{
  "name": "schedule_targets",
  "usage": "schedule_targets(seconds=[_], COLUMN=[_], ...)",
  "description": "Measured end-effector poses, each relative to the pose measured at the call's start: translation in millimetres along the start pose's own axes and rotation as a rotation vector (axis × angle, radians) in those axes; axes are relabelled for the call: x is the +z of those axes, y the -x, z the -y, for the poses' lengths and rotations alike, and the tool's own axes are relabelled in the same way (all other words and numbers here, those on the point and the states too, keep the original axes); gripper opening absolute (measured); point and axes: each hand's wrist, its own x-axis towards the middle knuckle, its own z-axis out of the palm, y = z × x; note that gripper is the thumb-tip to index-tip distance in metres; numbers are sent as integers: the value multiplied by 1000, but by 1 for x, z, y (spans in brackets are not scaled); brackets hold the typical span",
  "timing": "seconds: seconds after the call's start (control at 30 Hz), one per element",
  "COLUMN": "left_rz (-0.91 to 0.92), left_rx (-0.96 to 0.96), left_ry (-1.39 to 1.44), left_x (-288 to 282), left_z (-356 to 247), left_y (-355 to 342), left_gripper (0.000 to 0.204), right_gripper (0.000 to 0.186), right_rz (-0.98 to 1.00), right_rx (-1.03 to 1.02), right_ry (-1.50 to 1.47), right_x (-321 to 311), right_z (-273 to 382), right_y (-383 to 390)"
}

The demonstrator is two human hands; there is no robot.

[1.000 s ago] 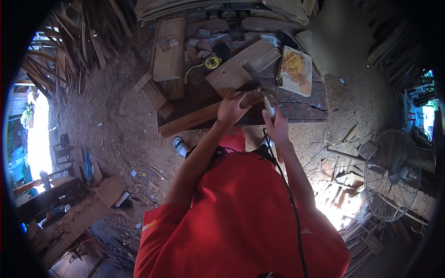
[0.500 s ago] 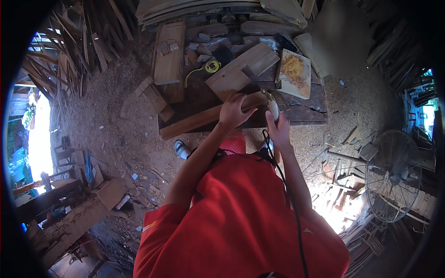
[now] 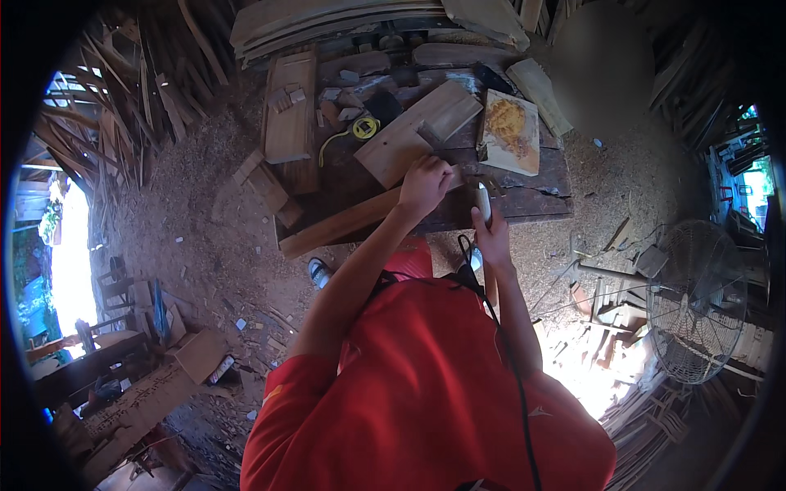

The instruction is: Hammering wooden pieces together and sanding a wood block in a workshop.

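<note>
And here, on the long wooden beam (image 3: 344, 221): prob. stiff, fairly hefty for its length, not fragile. Looks dry, so unlikely to slip; might splinter along the edges, though. Best held around mid-length for balance, or w/ one hand at each end. Looks brown, straight, squared off, paler on the upper face, darker on the side facing the body. Lies slantwise along the near edge of the dark desk (image 3: 536, 184), left end out by the near-left corner, right end running up past the left grip (image 3: 426, 184). Over to that grip: fingers curled in at the beam's right part; can't tell if clamped on it or just resting, nor if pinching anything small. Across to the right grip (image 3: 492, 235): closed round a hand tool (image 3: 485, 200) w/ a pale, bright upper part, pointing away from the body; exact kind too blurry to call.

Further out, just beyond the beam: a flat board (image 3: 393, 155), then a yellow tape measure (image 3: 365, 128), tape partly out. Off right, a pale slab (image 3: 491, 159) w/ an orange-yellow heap (image 3: 505, 119) on top. Far left, more boards (image 3: 286, 139) w/ small blocks (image 3: 281, 100) on. Down on the right, a big wire-caged fan (image 3: 696, 303).
</note>
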Motion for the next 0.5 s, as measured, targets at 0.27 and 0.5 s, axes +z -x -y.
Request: schedule_targets(seconds=[0.27,0.5], left_rz=[-166,-66], left_rx=[-484,-430], left_ry=[455,519], left_x=[-10,-18], left_z=[10,13], left_y=[1,5], left_gripper=[20,16], right_gripper=[41,37], right_rz=[-45,-53], right_rx=[-3,73], right_ry=[-54,-91], right_x=[-8,-15], right_z=[-15,-11], right_y=[14,23])
